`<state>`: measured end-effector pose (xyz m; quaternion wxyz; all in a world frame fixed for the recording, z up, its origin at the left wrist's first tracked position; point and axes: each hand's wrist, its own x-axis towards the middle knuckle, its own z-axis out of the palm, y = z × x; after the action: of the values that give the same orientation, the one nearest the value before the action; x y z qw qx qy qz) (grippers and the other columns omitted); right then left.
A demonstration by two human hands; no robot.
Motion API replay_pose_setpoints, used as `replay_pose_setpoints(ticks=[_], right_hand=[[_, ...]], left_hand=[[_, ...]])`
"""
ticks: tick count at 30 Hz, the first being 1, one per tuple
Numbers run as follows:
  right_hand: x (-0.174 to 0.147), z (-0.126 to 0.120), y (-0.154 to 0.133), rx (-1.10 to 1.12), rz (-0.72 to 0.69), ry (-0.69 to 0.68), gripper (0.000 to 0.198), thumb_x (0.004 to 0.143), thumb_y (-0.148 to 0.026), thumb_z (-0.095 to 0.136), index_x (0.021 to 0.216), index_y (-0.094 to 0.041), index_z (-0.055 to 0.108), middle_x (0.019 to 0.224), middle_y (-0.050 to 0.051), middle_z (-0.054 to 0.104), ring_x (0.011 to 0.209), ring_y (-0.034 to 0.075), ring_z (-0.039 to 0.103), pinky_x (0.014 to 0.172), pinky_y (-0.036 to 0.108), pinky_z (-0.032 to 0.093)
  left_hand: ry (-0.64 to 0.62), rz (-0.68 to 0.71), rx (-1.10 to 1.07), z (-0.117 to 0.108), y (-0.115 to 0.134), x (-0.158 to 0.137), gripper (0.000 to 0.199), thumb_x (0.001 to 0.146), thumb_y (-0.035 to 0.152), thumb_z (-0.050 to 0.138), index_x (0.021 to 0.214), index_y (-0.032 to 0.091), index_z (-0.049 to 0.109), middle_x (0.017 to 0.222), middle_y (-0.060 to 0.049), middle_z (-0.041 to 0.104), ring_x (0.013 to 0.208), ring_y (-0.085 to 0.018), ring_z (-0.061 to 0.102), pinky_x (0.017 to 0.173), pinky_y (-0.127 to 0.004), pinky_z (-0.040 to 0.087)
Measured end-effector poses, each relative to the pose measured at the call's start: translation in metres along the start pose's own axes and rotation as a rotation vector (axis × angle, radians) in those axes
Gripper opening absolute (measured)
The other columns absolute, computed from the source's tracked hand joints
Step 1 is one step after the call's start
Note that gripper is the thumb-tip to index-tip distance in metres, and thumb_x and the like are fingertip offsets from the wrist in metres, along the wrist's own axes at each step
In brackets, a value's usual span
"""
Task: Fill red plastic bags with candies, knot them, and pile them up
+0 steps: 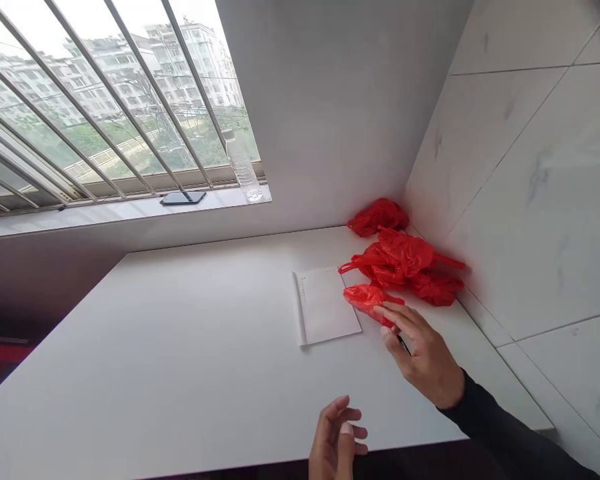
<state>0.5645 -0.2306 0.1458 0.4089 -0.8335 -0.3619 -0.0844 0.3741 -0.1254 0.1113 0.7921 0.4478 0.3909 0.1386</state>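
My right hand (423, 357) reaches in from the lower right, its thumb and fingers closed on the near end of a small crumpled red plastic bag (369, 299). A short dark object (404, 345) shows beneath the palm; its kind is unclear. The bag lies over the right edge of a white notepad (327, 310), which has a rolled left edge and small marks at its upper left. Near the table's front edge, my left hand (336, 440) is held with its fingers loosely curled and apart, holding nothing.
More crumpled red plastic bags (400, 260) are heaped in the corner of the white table (190, 353), against the tiled wall (545, 200). On the sill of the barred window stand a clear bottle (243, 170) and a flat dark phone (183, 198).
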Motion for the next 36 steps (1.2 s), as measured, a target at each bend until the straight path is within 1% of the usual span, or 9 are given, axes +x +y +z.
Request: replay_pose_setpoints(ticks=[2,4,9,12,18,22,27,32,36], right_hand=[[-0.028,0.007,-0.024,0.032,-0.083,-0.106,0.038,0.100,-0.025,0.046,0.136,-0.025,0.058,0.134,0.007,0.062,0.124,0.025,0.057,0.106,0.044,0.049],[-0.055,0.014,-0.046,0.107,-0.131,-0.249,0.042,0.098,-0.019,0.048,0.138,-0.025,0.057,0.133,0.006,0.063,0.120,0.022,0.060,0.101,0.038,0.053],[-0.083,0.019,-0.065,0.343,-0.142,-0.514,0.038,0.094,-0.016,0.055,0.127,-0.032,0.064,0.129,-0.001,0.066,0.107,0.016,0.066,0.092,0.028,0.056],[-0.074,0.022,-0.032,0.302,-0.048,-0.426,0.031,0.100,-0.020,0.048,0.124,-0.028,0.064,0.127,0.003,0.064,0.116,0.017,0.062,0.102,0.032,0.052],[-0.059,0.035,0.051,-0.092,0.036,-0.254,0.036,0.099,-0.026,0.046,0.131,-0.016,0.059,0.129,0.014,0.059,0.121,0.030,0.056,0.104,0.056,0.048],[-0.054,0.035,0.028,-0.021,-0.014,-0.253,0.032,0.102,-0.028,0.045,0.130,-0.021,0.058,0.128,0.010,0.060,0.121,0.025,0.054,0.106,0.049,0.046],[-0.048,0.052,-0.023,0.046,-0.167,-0.407,0.036,0.099,-0.027,0.053,0.134,-0.022,0.055,0.127,0.009,0.061,0.119,0.026,0.053,0.107,0.051,0.041],[-0.052,0.060,-0.019,0.073,-0.145,-0.423,0.016,0.096,-0.017,0.055,0.107,-0.023,0.065,0.097,0.002,0.066,0.096,0.021,0.059,0.112,0.054,0.033],[-0.055,0.045,-0.001,0.071,-0.093,-0.337,0.014,0.098,-0.018,0.052,0.102,-0.025,0.063,0.095,0.000,0.066,0.095,0.019,0.061,0.115,0.053,0.029]], left_hand=[[-0.034,-0.064,-0.102,0.002,0.003,0.007,0.059,0.068,0.061,0.081,0.113,0.024,0.071,0.111,-0.016,0.069,0.090,-0.028,0.069,0.075,-0.037,0.058],[-0.055,-0.116,-0.228,0.000,0.007,0.011,0.057,0.074,0.060,0.077,0.116,0.023,0.068,0.121,-0.016,0.066,0.103,-0.030,0.067,0.082,-0.039,0.058],[0.051,-0.044,-0.247,-0.016,0.007,0.018,0.045,0.070,0.033,0.084,0.110,0.022,0.065,0.115,-0.009,0.070,0.105,-0.027,0.067,0.085,-0.033,0.056],[0.124,-0.030,-0.185,-0.030,0.008,0.019,0.053,0.069,0.031,0.083,0.116,0.023,0.063,0.117,-0.007,0.069,0.100,-0.024,0.068,0.080,-0.030,0.057],[0.198,0.062,0.008,-0.052,0.024,0.002,0.072,0.086,0.051,0.067,0.148,0.031,0.039,0.118,-0.009,0.064,0.098,-0.021,0.066,0.078,-0.031,0.056],[0.305,0.356,0.470,-0.052,0.028,-0.008,0.055,0.093,0.050,0.059,0.144,0.034,0.045,0.132,-0.008,0.054,0.111,-0.022,0.059,0.090,-0.036,0.054],[0.191,0.555,0.891,-0.044,0.022,-0.001,0.036,0.095,0.040,0.057,0.130,0.032,0.063,0.129,-0.010,0.051,0.119,-0.027,0.053,0.095,-0.044,0.052],[0.173,0.535,0.929,-0.056,0.009,0.009,0.022,0.097,0.039,0.054,0.102,0.024,0.070,0.105,-0.008,0.059,0.102,-0.024,0.059,0.089,-0.042,0.051],[0.323,0.401,0.810,-0.074,0.004,0.008,0.025,0.097,0.044,0.053,0.095,0.023,0.065,0.097,-0.005,0.063,0.085,-0.021,0.062,0.075,-0.038,0.053]])
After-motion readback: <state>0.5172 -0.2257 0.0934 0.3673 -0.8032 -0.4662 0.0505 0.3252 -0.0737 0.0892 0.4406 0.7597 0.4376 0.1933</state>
